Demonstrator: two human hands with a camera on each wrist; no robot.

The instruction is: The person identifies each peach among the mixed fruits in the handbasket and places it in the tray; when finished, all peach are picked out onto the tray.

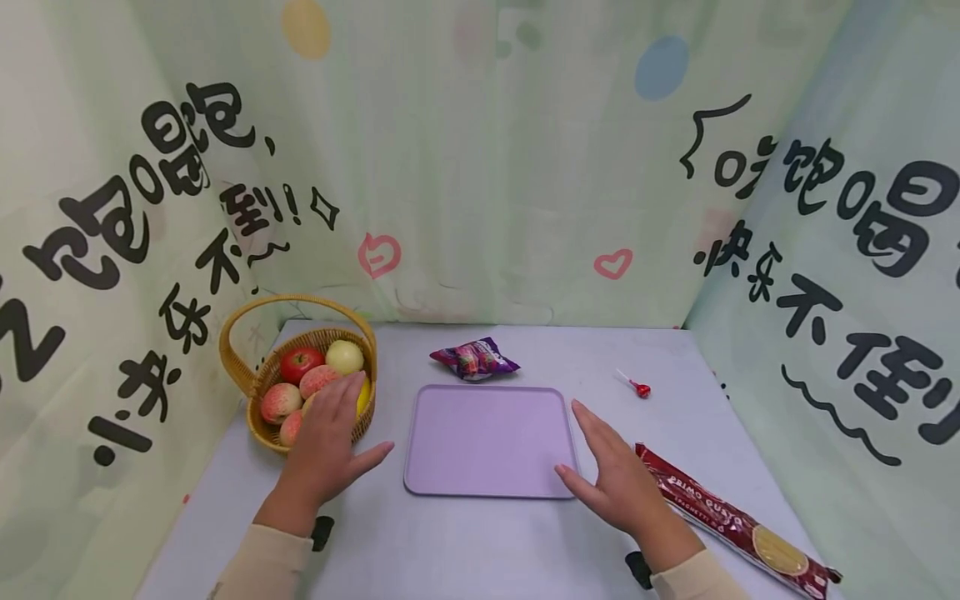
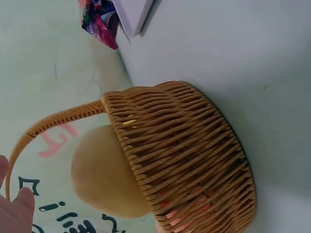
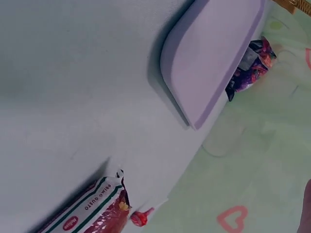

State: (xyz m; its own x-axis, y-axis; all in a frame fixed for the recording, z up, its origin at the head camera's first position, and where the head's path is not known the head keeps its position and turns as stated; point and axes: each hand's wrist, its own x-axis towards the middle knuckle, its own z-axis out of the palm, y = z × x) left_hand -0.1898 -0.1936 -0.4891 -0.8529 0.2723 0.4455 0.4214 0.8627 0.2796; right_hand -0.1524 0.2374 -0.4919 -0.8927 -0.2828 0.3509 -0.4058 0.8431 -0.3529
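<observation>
My left hand (image 1: 326,442) is held up with straight fingers and thumb spread, and overlaps the front of a wicker basket (image 2: 189,150) in the head view. A red apple (image 1: 302,364), several peaches (image 1: 281,403) and a pale yellowish round fruit (image 1: 344,357) fill the basket; a yellow fruit is partly hidden behind my fingers. Opposite, my right hand (image 1: 615,475) stands with fingers extended, holding nothing, by the right edge of a light purple tray (image 1: 491,442). A long red pack of spaghetti (image 1: 738,521) lies right of that hand.
Behind the tray lies a shiny purple snack bag (image 1: 476,360). A red lollipop (image 1: 641,389) rests at the back right of the white table (image 1: 450,550). Pale green printed curtains (image 1: 487,167) enclose the table at the back and both sides.
</observation>
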